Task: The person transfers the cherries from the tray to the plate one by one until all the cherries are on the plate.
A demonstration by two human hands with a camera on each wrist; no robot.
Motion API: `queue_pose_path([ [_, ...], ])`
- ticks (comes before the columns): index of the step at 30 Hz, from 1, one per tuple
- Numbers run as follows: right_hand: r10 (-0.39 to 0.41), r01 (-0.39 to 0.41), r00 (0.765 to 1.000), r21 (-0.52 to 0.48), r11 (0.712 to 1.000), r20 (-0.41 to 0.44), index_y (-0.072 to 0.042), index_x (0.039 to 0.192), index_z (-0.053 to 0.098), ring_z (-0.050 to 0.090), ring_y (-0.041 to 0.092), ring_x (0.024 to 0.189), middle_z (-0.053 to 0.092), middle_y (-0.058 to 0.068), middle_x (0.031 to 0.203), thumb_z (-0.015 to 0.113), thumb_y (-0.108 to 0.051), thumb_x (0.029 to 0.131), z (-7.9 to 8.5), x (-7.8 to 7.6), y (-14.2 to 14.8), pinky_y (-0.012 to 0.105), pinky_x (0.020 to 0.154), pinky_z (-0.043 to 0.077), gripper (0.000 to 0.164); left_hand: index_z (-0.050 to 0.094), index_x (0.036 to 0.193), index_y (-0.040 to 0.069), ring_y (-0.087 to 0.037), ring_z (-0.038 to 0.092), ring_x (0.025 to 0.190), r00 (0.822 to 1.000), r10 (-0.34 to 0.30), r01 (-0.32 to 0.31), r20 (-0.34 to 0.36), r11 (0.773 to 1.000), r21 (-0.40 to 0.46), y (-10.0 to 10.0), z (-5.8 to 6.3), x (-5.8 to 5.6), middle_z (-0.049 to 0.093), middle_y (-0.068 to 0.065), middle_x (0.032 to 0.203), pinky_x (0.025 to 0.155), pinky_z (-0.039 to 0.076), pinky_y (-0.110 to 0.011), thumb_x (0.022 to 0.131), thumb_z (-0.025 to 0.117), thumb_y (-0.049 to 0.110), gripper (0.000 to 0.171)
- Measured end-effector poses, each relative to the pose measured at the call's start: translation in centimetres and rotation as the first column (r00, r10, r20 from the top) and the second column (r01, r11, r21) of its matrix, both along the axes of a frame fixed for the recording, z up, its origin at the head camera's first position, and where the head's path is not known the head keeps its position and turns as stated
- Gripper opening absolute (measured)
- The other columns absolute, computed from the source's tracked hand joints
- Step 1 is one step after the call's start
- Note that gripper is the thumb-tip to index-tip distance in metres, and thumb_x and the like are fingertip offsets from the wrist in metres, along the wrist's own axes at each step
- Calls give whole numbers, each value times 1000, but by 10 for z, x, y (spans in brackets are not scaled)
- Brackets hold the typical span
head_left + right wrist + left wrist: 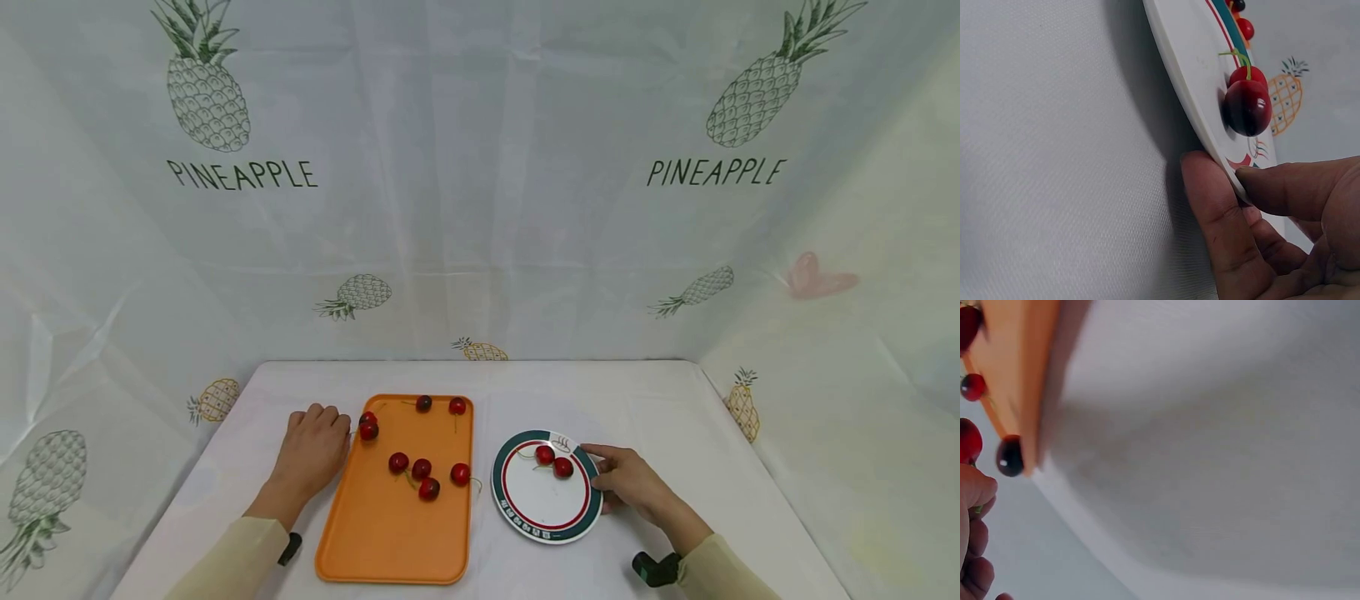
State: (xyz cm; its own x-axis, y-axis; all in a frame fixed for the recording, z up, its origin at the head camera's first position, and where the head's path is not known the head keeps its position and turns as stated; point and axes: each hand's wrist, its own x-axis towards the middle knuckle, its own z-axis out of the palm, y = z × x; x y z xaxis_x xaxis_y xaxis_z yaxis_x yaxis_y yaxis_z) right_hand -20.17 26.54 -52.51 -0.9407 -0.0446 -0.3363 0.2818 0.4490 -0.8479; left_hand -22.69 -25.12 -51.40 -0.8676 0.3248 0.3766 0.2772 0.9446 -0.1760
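Note:
My left hand point(318, 442) is at the left edge of the orange tray point(390, 537), its fingers curled. In the left wrist view its thumb and finger pinch the green stem of a red cherry point(969, 442). Close by, a dark cherry point(1010, 455) sits at the tray's rim. Several more cherries point(429, 489) lie in the tray's middle and far part. My right hand point(630, 479) grips the right rim of a round white plate point(543, 504) with a green border, thumb above and fingers beneath. Two cherries point(1248, 107) with stems rest on the plate.
Plate and tray stand side by side on a white-covered table point(712, 425), a narrow strip between them. A pineapple-printed curtain point(480, 208) hangs behind the table and along both sides. Dark wrist devices point(656, 570) are worn at both sleeves.

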Motion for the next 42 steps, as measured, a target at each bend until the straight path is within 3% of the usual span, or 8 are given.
queue_pose_path([
  [7, 14, -14, 1000, -14, 1000, -1, -4, 149, 58, 66, 24, 72, 64, 14, 100, 71, 7, 87, 1, 1, 1, 39, 61, 61, 64, 70, 102, 7, -30, 51, 94, 999, -10, 10, 31, 1000, -2, 24, 18, 2, 57, -6, 89, 87, 43, -51, 94, 79, 21, 19],
  [14, -1, 1, 1000, 8, 1000, 2, -6, 148, 59, 65, 24, 73, 63, 13, 99, 72, 7, 87, 0, 0, -1, 39, 61, 61, 63, 65, 91, 10, -27, 46, 85, 994, -96, 98, -44, 994, 52, 47, 21, 2, 54, -4, 84, 83, 39, -47, 92, 81, 21, 19],
  [20, -4, 4, 1000, 10, 1000, 6, -6, 148, 59, 65, 24, 74, 63, 14, 100, 72, 8, 88, 2, 0, -1, 40, 62, 62, 64, 64, 89, 12, -25, 44, 84, 990, -132, 135, -41, 989, 67, 64, 27, 3, 55, -2, 84, 83, 38, -46, 92, 80, 21, 18],
  [33, 9, -9, 1000, 21, 1000, -4, -6, 148, 59, 64, 24, 74, 62, 13, 100, 72, 6, 88, 4, 1, -2, 39, 62, 61, 63, 66, 88, 13, -27, 52, 92, 980, -196, 197, -18, 978, 64, 98, 28, 4, 60, -3, 88, 84, 40, -47, 94, 79, 22, 17],
  [42, 5, -5, 1000, 26, 1000, -2, -6, 148, 59, 64, 24, 75, 63, 13, 101, 71, 6, 87, 4, 1, -2, 39, 62, 61, 63, 64, 89, 14, -24, 48, 87, 969, -249, 248, 3, 968, 35, 130, 27, 8, 56, -2, 87, 80, 39, -41, 97, 76, 26, 19],
])
